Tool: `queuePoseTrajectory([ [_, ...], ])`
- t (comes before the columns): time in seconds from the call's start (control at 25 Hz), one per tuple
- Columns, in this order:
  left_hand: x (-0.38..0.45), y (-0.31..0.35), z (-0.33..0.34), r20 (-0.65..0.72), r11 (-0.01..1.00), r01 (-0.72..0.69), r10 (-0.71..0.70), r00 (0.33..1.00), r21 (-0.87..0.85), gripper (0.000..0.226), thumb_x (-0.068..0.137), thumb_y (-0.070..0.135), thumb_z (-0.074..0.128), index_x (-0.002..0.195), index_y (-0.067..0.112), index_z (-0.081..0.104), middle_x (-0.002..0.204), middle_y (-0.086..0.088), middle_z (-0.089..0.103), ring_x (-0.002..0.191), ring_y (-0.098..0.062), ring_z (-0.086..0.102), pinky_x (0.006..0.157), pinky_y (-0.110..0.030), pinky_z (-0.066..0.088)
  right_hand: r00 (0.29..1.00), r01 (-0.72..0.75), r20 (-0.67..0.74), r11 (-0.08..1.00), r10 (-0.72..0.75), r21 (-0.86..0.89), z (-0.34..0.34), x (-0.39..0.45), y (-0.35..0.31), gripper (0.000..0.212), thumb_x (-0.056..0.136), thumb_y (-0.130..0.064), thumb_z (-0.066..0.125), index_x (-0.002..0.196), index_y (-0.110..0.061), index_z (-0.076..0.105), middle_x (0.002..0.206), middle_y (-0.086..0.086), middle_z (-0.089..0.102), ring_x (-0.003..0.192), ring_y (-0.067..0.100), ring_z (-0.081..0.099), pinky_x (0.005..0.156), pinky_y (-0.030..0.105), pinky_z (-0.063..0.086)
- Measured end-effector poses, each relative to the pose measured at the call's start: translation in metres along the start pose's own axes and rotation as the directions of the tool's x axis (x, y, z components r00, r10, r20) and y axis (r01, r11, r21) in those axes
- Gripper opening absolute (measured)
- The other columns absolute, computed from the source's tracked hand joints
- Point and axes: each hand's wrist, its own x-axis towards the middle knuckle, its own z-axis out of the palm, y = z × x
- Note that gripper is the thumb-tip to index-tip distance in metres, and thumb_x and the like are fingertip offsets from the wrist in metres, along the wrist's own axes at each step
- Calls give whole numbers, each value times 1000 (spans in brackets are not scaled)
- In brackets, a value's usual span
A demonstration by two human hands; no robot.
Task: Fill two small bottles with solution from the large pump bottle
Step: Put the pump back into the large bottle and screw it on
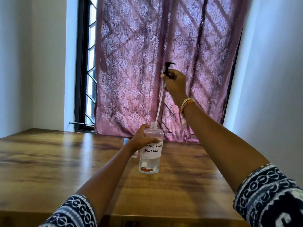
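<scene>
large bottle (pixel 151 154) stands on the table (pixel 49 161); pump (pixel 168 69) above it; small bottle (pixel 126 141) behind-left.

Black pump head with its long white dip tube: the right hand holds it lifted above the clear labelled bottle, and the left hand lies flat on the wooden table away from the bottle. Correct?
Not quite. In the head view the left hand is not flat on the wooden table; it grips the clear labelled bottle. The right hand does hold the black pump head lifted above it.
</scene>
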Motion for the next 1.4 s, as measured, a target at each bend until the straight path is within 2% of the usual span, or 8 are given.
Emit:
queuePoseTrajectory([
  [0.2,1,-2,2,-18,999,-12,12,1000,31,59,76,16,78,119,17,37,97,-3,62,79,-16,66,66,-26,56,982,-122,139,991,128,-51,-1,-59,33,24,84,-9,73,106,-4,66,96,9,68,80,17,64,68,22,56],
  [0.32,2,-2,4,-43,1000,-18,19,999,20,59,77,14,76,122,13,37,100,-5,63,79,-14,65,62,-23,53,949,-156,252,978,187,-140,-6,-95,61,34,77,-6,79,108,-1,67,101,14,72,90,25,68,82,32,57],
  [0.44,3,-8,5,-76,999,-35,37,996,22,58,76,15,77,120,15,38,107,-8,62,84,-17,64,67,-26,53,945,-203,229,969,232,-140,-11,-107,76,39,73,-8,82,108,-2,68,102,14,74,94,27,71,88,40,59],
  [0.72,9,-24,4,-76,997,-77,78,994,25,60,74,21,79,119,19,40,110,-10,65,89,-24,70,70,-34,61,835,-179,486,963,258,-203,-23,-97,75,26,88,-3,68,112,4,66,96,8,68,82,7,64,70,12,51],
  [0.96,14,-40,7,-162,990,-137,139,977,25,65,60,45,84,111,37,45,106,-3,69,91,-22,71,77,-44,60,937,-206,239,955,256,-215,-10,-110,78,34,70,-23,87,85,-18,57,74,-7,59,66,4,56,56,9,44],
  [1.16,18,-47,14,-226,980,-188,199,954,70,73,60,51,83,117,44,38,111,8,63,97,-14,65,84,-40,57,970,-170,135,960,204,-224,4,-118,94,49,70,-28,86,94,-13,47,77,-6,50,66,5,48,55,8,41],
  [1.28,19,-48,13,-227,975,-216,222,948,49,66,61,47,83,111,36,42,103,12,65,89,-10,67,81,-39,58,906,-310,315,950,282,40,1,-115,102,47,78,-22,77,114,-10,50,100,1,61,92,18,60,76,20,50],
  [1.4,19,-50,15,-246,966,-256,256,935,31,61,56,56,78,106,40,48,99,7,70,88,-9,71,75,-33,59,794,-498,555,791,250,356,-12,-105,110,28,85,-5,54,111,-6,61,106,9,71,98,22,68,85,34,57],
])
